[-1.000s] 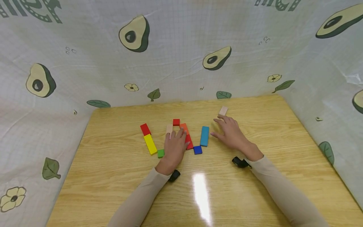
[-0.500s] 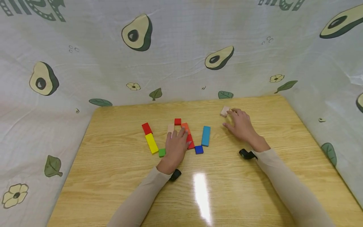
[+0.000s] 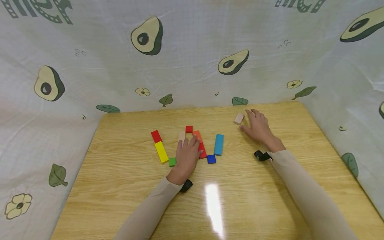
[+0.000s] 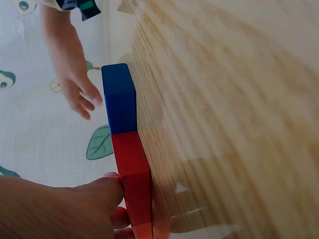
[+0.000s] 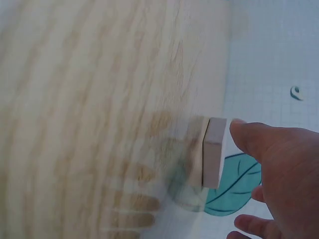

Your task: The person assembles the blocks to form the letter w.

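My left hand (image 3: 187, 158) rests over the middle blocks. Its fingertips lie near a pale wooden block (image 3: 181, 136), an orange block (image 3: 197, 136) and a red block (image 3: 202, 151). In the left wrist view, the thumb touches the side of that red block (image 4: 134, 174), which adjoins a dark blue block (image 4: 120, 102). My right hand (image 3: 259, 128) is at the back right with fingers spread, beside another pale wooden block (image 3: 239, 118). The right wrist view shows this wooden block (image 5: 214, 154) lying on the table, close to the thumb, with nothing held.
On the left a red block (image 3: 156, 136) and a yellow block (image 3: 161, 152) form a slanted line down to a green block (image 3: 172, 162). A light blue block (image 3: 219, 145) stands right of centre, and a small red block (image 3: 189, 129) lies behind. Patterned cloth (image 3: 192, 66) borders the wooden table (image 3: 120, 186).
My right hand has moved back and right, from beside the light blue block to the far pale wooden block. My left hand has stayed over the middle blocks.
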